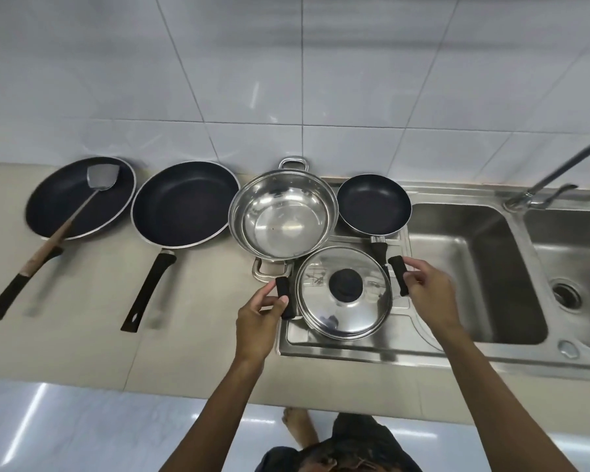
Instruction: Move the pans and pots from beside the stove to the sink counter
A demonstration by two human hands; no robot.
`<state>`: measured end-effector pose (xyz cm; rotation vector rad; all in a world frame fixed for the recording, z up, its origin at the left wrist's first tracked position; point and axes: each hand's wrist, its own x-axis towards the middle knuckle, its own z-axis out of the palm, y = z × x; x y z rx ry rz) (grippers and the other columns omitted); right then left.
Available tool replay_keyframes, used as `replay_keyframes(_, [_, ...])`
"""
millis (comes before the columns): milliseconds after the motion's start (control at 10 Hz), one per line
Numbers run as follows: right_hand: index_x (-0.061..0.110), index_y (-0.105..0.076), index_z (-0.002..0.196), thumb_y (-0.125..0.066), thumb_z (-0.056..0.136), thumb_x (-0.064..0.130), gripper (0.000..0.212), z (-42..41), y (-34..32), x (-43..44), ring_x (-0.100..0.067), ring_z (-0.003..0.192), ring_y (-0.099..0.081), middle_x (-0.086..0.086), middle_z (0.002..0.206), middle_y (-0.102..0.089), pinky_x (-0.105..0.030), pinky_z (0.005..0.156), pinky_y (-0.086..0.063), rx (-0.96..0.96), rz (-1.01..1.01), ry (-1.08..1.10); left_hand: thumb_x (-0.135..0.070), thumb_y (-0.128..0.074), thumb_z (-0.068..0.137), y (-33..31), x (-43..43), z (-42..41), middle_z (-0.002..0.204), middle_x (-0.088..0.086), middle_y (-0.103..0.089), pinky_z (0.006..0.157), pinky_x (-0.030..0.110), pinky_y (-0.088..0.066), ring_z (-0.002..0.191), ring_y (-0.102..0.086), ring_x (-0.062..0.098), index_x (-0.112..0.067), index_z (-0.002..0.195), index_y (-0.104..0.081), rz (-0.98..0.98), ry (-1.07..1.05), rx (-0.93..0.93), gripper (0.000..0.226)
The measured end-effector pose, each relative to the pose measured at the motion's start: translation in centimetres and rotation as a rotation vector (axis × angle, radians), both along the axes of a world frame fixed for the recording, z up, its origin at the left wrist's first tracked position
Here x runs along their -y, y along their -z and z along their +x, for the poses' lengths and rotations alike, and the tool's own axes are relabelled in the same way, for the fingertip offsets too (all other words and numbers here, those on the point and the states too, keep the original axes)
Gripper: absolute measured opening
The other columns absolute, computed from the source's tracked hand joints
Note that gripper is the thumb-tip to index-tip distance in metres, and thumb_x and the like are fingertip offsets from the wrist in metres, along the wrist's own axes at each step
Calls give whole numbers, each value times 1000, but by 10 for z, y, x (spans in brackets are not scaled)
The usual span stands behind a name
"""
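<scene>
A lidded steel pot (pixel 344 294) with a black knob sits on the sink's drainboard (pixel 324 342). My left hand (pixel 258 321) grips its left black side handle and my right hand (pixel 430 294) grips its right one. Behind it stand an open steel pot (pixel 281 218) and a small black frying pan (pixel 373 204). To the left, on the beige counter (pixel 82 335), lie a large black frying pan (pixel 184 204) and another black pan (pixel 79 199) with a metal spatula (pixel 82 207) resting in it.
A double steel sink (pixel 474 267) fills the right side, with a faucet (pixel 556 175) at its back. White wall tiles rise behind the counter. The counter's front edge runs below my forearms, with the floor and a bare foot beneath.
</scene>
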<state>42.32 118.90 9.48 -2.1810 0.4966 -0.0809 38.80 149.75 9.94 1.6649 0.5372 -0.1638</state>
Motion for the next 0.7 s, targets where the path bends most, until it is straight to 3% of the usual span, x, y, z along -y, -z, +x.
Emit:
replay_keyframes(300, [19,-69,127,-56,97,9,34,-6,4,-3,-30,85,-72,-13,94,-78,-44,85,-55,45,22,9,-25,-73,93,6,6,-5,97,-2,-77,86,38,-58,91,-72,12,-28,134,-66,39,-30,51,42])
replay_keyframes(400, [19,-68,128,-56,98,12,34,-6,4,-3,-29,86,-71,-12,100,-78,-41,84,-55,49,-2,4,-22,-72,93,3,12,-7,98,2,-77,85,38,-57,86,-70,13,-21,132,-68,75,-54,69,39])
replay_keyframes(500, [19,-66,131,-56,98,12,35,-12,-3,-4,-28,91,-71,-12,108,-78,-30,81,-49,46,-25,-53,-26,-67,97,-7,21,-15,105,4,-76,91,44,-59,89,-71,13,-17,131,-69,162,-70,62,36])
replay_keyframes(600, [15,-63,136,-60,97,11,40,-25,-8,2,-28,108,-68,-10,123,-73,-28,91,-46,107,-13,-130,-36,-54,103,-9,40,-37,112,9,-76,96,50,-56,104,-71,25,-12,127,-69,235,-78,41,38])
replay_keyframes(700, [10,-57,141,-57,100,16,42,-52,-10,11,-28,128,-57,-11,140,-63,-36,110,-40,194,-119,-291,-42,-43,105,-10,71,-71,120,13,-73,98,41,-50,116,-65,34,-11,128,-66,407,-61,32,45])
